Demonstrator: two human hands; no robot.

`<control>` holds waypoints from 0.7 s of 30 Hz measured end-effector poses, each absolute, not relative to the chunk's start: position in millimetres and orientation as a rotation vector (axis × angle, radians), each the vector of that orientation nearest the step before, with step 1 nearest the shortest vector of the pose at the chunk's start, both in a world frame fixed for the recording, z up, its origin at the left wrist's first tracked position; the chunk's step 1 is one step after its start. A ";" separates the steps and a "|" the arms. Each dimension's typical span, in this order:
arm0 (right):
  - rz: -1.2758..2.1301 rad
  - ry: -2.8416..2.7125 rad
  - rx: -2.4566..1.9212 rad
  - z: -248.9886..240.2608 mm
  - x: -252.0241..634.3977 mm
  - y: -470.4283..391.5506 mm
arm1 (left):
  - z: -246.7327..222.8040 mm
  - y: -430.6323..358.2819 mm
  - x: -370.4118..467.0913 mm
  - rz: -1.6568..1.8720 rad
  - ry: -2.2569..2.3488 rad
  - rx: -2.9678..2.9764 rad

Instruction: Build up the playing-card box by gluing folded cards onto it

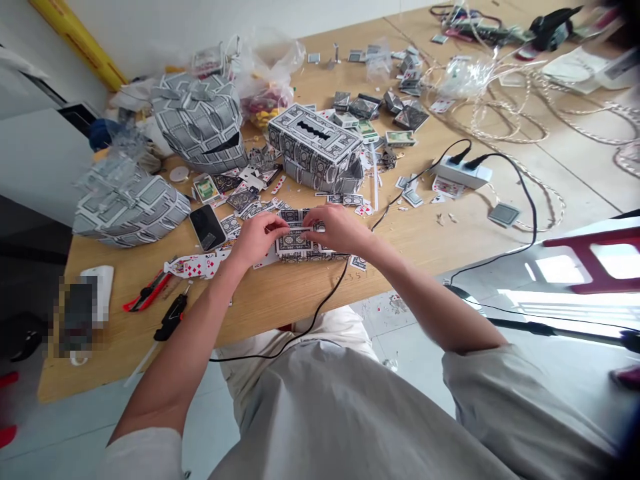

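Note:
Both hands are at a small structure of patterned playing cards point(295, 244) near the table's front edge. My left hand point(262, 233) pinches its left upper part between thumb and fingers. On its right upper side, my right hand point(331, 225) has its fingers bent and closed on the cards; part of the structure is hidden under it. Just behind stands a larger card-covered box point(316, 143) with a dark jagged slot in its top. Loose cards point(243, 198) lie scattered to the left and behind the hands.
Two woven card baskets point(133, 207) point(197, 120) stand at the left. A phone point(207, 227), a red cutter point(145, 292) and a glue gun point(171, 317) lie nearer. A black cable point(330, 293) crosses the front edge. At the right are a power strip point(463, 172) and coiled rope point(505, 123).

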State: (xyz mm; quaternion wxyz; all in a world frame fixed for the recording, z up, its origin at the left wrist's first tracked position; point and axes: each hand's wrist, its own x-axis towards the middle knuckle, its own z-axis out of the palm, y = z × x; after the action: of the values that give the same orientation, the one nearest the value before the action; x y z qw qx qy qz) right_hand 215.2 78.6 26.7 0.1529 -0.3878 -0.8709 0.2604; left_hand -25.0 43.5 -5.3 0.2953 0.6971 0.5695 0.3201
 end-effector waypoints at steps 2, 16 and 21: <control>0.821 -2.544 -1.107 19.8 212.3 88.4 | -8.9 47.6 -25.6 0.821 1.542 1.895; 0.671 -2.656 -0.930 -2.8 200.3 53.8 | -23.8 44.1 -30.7 0.798 1.461 2.001; 0.719 -2.625 -0.907 -3.7 203.1 51.4 | -22.7 40.8 -29.8 0.793 1.465 1.987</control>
State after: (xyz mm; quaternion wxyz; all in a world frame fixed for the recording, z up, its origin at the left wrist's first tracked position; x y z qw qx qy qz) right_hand 203.1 51.4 -3.7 0.1362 -0.3131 -0.9065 0.2484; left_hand -29.8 40.8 -22.7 0.2708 0.7376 0.5440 0.2945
